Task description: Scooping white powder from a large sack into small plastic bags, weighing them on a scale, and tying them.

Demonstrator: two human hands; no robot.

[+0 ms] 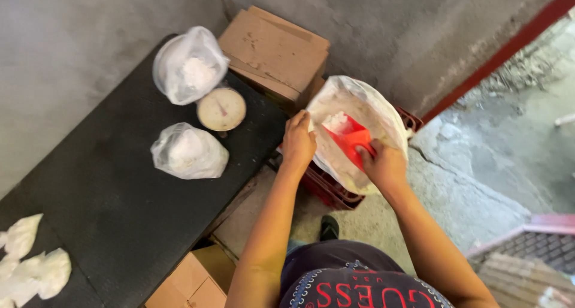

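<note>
Scoop [349,141], the red plastic one, is down inside the big clear bag [359,128] sitting on the red crate [335,191], just off the desk's [114,206] right edge. Its long axis runs diagonal, mouth pointing up-left with white powder in it, handle toward me. My right hand [386,164] is curled tight around the handle; my left hand [297,141] pinches the bag's rim to hold it open. Wall and cardboard box [275,50] crowd behind, open concrete floor to the right. Two filled bags [188,151] and a dial scale [221,109] sit on the desk.
</note>
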